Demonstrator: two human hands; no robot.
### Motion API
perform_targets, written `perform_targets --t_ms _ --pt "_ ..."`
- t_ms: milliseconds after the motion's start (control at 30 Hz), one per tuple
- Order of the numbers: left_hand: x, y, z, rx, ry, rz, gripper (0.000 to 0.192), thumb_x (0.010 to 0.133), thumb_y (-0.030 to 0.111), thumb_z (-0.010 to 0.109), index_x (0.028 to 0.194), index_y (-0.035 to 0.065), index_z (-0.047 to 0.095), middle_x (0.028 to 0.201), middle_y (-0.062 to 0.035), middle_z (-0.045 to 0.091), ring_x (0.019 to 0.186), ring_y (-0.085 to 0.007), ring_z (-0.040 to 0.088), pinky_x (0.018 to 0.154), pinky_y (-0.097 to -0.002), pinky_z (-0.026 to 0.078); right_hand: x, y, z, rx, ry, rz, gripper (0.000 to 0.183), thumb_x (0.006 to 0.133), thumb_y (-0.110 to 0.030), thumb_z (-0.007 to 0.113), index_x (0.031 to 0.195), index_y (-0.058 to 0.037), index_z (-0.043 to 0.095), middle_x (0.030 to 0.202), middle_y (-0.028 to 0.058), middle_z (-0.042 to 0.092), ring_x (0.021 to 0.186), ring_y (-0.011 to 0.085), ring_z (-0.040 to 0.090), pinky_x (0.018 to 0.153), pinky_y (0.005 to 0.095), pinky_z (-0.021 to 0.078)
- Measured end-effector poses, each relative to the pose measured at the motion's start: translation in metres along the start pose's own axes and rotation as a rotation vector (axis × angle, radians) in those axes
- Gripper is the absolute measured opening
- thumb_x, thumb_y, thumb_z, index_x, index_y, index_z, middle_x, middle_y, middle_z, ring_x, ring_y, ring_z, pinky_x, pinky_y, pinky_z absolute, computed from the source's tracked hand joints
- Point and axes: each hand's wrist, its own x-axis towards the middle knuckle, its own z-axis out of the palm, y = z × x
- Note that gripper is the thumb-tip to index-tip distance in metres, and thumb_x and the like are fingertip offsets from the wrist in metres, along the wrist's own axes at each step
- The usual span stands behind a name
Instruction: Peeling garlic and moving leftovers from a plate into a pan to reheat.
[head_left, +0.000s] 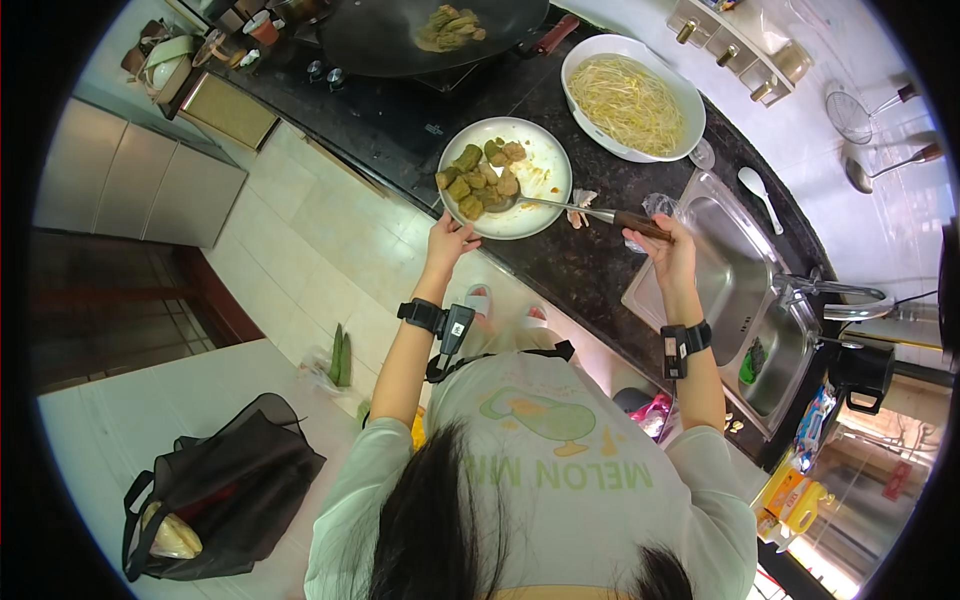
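My left hand (452, 244) grips the near left rim of a round white plate (544, 214). Chunks of green vegetable with browned filling (469, 184) lie mostly on the plate's left side, with oily bits on the right. In my right hand (667, 251) is the wooden handle of a metal ladle or serving spoon (574, 206), its bowl resting among the chunks. Beyond the plate, a dark wok (367, 37) holds more greenish-brown food (450, 28). To the right of the wok stands a white basin (694, 112) of bean sprouts in water (626, 105).
A double steel sink (731, 277) with a faucet (840, 289) lies at the right. A white spoon (761, 199) and crumpled clear plastic (660, 206) are near it. The wok's red handle (556, 35) points towards the basin. The black counter's front edge runs diagonally before me.
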Motion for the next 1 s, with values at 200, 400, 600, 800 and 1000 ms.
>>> perform_targets --t_ms 200,400,600,800,1000 --pt "0.007 -0.008 -0.010 0.009 -0.040 -0.014 0.045 0.082 0.001 0.050 0.125 0.0056 0.039 0.093 -0.0052 0.058 0.074 -0.0127 0.058 0.063 -0.0254 0.052 -0.013 -0.020 -0.009 0.036 0.042 -0.012 0.023 0.077 -0.009 0.049 0.091 0.0099 0.046 0.089 0.0285 0.057 0.079 0.0439 0.059 0.072 0.0350 0.0544" --pt "0.001 -0.004 -0.014 0.033 -0.097 -0.029 0.050 0.081 0.004 0.055 0.127 0.0059 0.037 0.096 -0.0057 0.057 0.081 -0.0154 0.060 0.069 -0.0273 0.053 -0.018 -0.049 -0.020 0.087 0.059 -0.040 0.020 0.078 -0.008 0.048 0.090 0.0075 0.047 0.088 0.0286 0.057 0.081 0.0432 0.059 0.072 0.0352 0.0546" --pt "-0.003 -0.009 -0.029 0.061 -0.067 -0.082 0.065 0.071 0.001 0.062 0.128 -0.0055 0.030 0.109 -0.0132 0.054 0.079 -0.0172 0.061 0.066 -0.0266 0.052 -0.020 -0.092 -0.008 0.091 -0.016 -0.113 0.016 0.078 -0.006 0.048 0.086 0.0071 0.052 0.088 0.0277 0.059 0.082 0.0427 0.059 0.070 0.0340 0.0560" --pt "-0.014 0.011 -0.043 0.028 -0.047 -0.043 0.043 0.074 0.002 0.056 0.115 -0.0031 0.046 0.100 -0.0110 0.059 0.079 -0.0160 0.061 0.066 -0.0263 0.050 0.010 -0.167 0.039 0.076 -0.154 -0.093 0.019 0.081 -0.006 0.044 0.090 0.0104 0.048 0.098 0.0347 0.051 0.092 0.0482 0.053 0.075 0.0352 0.0549" --pt "-0.017 0.006 -0.065 -0.024 -0.012 0.000 0.036 0.074 0.002 0.054 0.109 -0.0001 0.051 0.096 -0.0085 0.060 0.076 -0.0140 0.059 0.066 -0.0255 0.048 0.083 -0.196 0.160 -0.092 -0.301 -0.170 0.024 0.081 -0.004 0.048 0.095 0.0154 0.041 0.104 0.0339 0.047 0.097 0.0494 0.049 0.081 0.0373 0.0521"
